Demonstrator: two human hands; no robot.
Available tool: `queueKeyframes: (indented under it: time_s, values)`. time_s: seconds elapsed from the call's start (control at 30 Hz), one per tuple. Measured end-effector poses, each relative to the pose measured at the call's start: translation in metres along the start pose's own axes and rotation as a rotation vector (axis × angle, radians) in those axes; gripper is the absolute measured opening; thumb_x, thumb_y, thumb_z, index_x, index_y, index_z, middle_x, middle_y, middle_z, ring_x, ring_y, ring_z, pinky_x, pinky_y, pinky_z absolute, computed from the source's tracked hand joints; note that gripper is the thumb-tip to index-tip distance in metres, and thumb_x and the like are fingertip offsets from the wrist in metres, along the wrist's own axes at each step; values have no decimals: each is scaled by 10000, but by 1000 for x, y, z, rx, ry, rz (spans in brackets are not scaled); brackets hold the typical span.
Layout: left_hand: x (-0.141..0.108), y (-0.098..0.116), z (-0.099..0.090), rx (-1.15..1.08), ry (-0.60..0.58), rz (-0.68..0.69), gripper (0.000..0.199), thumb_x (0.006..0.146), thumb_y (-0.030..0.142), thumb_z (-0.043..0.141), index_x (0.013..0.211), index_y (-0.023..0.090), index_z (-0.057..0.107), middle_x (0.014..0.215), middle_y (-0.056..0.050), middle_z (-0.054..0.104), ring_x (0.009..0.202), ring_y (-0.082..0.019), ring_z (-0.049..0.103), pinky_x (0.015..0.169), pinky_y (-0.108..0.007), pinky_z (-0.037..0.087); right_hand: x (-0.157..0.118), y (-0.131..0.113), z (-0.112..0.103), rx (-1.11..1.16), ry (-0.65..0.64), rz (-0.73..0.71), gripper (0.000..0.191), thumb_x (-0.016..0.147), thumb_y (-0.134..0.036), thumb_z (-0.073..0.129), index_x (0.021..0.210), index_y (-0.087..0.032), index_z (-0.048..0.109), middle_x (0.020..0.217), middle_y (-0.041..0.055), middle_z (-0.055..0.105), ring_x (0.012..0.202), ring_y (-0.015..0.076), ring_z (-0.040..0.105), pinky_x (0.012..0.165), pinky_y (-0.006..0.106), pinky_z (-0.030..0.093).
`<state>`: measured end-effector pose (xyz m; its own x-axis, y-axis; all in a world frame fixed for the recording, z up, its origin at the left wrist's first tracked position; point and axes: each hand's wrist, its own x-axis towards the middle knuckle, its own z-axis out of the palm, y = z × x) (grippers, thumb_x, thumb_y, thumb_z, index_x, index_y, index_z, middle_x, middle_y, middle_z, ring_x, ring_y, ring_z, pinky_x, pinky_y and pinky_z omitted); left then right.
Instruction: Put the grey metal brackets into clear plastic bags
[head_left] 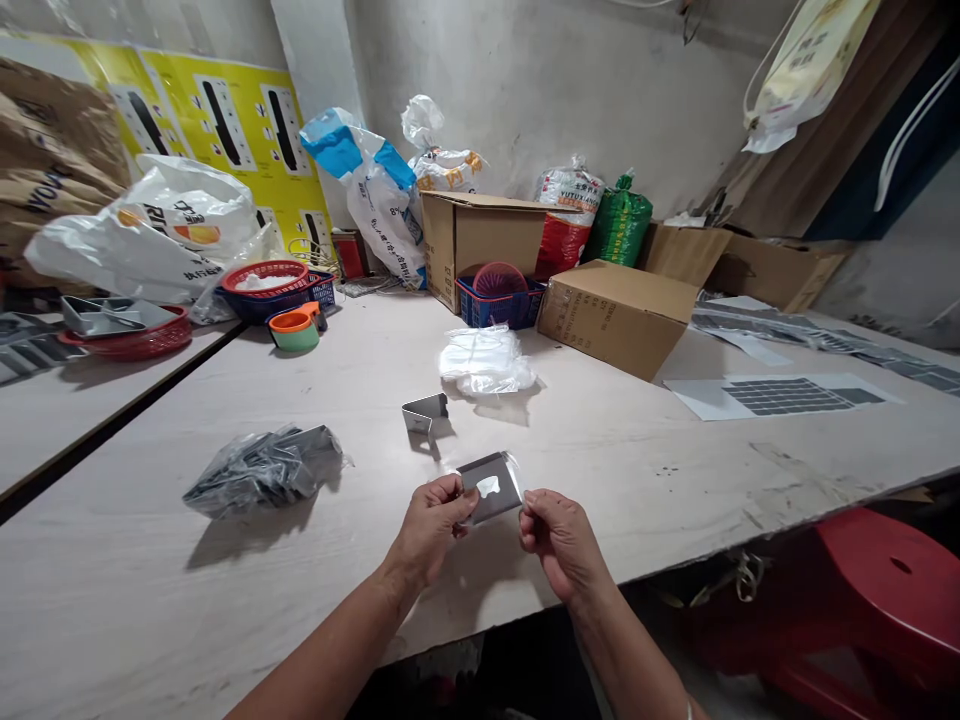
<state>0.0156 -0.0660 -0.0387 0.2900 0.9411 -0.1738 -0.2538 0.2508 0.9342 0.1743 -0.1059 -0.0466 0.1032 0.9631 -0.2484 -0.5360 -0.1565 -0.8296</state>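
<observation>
Between my hands, above the front of the table, is a flat dark grey piece (504,486) with a pale cut-out or patch, inside a clear plastic bag. My left hand (431,525) pinches its left side between thumb and fingers. At the right edge, my right hand (559,535) has its fingers closed on the clear bag's rim. Just beyond my left hand stands a bent grey metal bracket (420,412). Farther back lies a stack of clear plastic bags (484,358). Left of my hands is a heap of bagged grey pieces (266,468).
Cardboard boxes (615,315) and a blue basket (499,305) stand along the back. A tape dispenser (295,328) and a red basket (139,335) of metal pieces are at the left. Printed sheets (780,396) lie right. A red stool (877,590) stands beyond the table's front edge.
</observation>
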Motion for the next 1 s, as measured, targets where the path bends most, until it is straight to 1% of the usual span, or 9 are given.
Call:
queueKeyframes:
  time_s: [0.2, 0.37, 0.43, 0.53, 0.63, 0.73, 0.8, 0.87, 1.0]
  values:
    - [-5, 1, -1, 233, 93, 160, 326, 695, 338, 636, 547, 161, 406, 509, 66, 343, 470, -45, 318, 446, -172, 274, -3, 0, -4, -76, -35, 7, 256, 674, -345, 675, 592, -151, 532, 492, -30, 530, 418, 60, 431, 410, 182, 282]
    - [-7, 2, 0, 337, 167, 214, 245, 715, 327, 598, 588, 168, 461, 530, 59, 363, 475, -59, 333, 427, -173, 301, 3, -3, -6, -377, 7, -162, 266, 714, -399, 622, 646, -144, 593, 636, 33, 635, 574, 120, 559, 528, 225, 380]
    - [-8, 3, -1, 370, 198, 241, 197, 718, 326, 595, 637, 168, 511, 567, 51, 399, 502, -65, 350, 434, -172, 314, 3, -2, -5, -464, 6, -222, 248, 724, -385, 606, 664, -144, 606, 669, 31, 634, 614, 121, 546, 568, 233, 398]
    - [-9, 3, -4, 411, 197, 284, 161, 730, 319, 590, 684, 169, 554, 622, 40, 439, 539, -70, 376, 464, -176, 330, 1, 2, -1, -520, 46, -260, 224, 740, -351, 580, 636, -153, 564, 584, -9, 570, 540, 96, 469, 530, 227, 368]
    - [-9, 2, -7, 448, 203, 385, 133, 745, 288, 584, 689, 167, 576, 673, 28, 471, 598, -76, 414, 521, -184, 343, -2, 3, 2, -484, 35, -257, 236, 748, -321, 568, 589, -164, 491, 511, -39, 492, 485, 75, 405, 495, 219, 324]
    - [-8, 1, -11, 453, 193, 456, 122, 759, 263, 581, 685, 167, 567, 685, 24, 470, 639, -81, 425, 560, -190, 340, -3, -1, 3, -247, -45, -138, 238, 727, -305, 591, 604, -175, 436, 512, -51, 471, 469, 65, 391, 471, 212, 306]
    - [-8, 0, -12, 463, 153, 473, 131, 767, 255, 576, 675, 165, 547, 677, 26, 450, 635, -80, 413, 562, -194, 331, -3, -5, 1, -110, -56, -76, 255, 710, -300, 616, 626, -182, 406, 533, -56, 469, 472, 62, 397, 460, 204, 304]
    - [-7, -1, -12, 483, 128, 489, 142, 771, 250, 572, 666, 163, 533, 671, 26, 432, 629, -80, 400, 562, -200, 326, -3, -8, -1, -105, -74, -93, 258, 708, -289, 631, 670, -190, 396, 554, -66, 469, 469, 62, 413, 451, 199, 305]
    - [-6, -3, -12, 538, 122, 498, 135, 767, 244, 571, 670, 159, 532, 660, 23, 428, 616, -84, 390, 558, -212, 319, -6, -14, -2, -261, -229, -163, 248, 734, -231, 597, 908, -237, 420, 576, -102, 455, 437, 67, 425, 439, 197, 298]
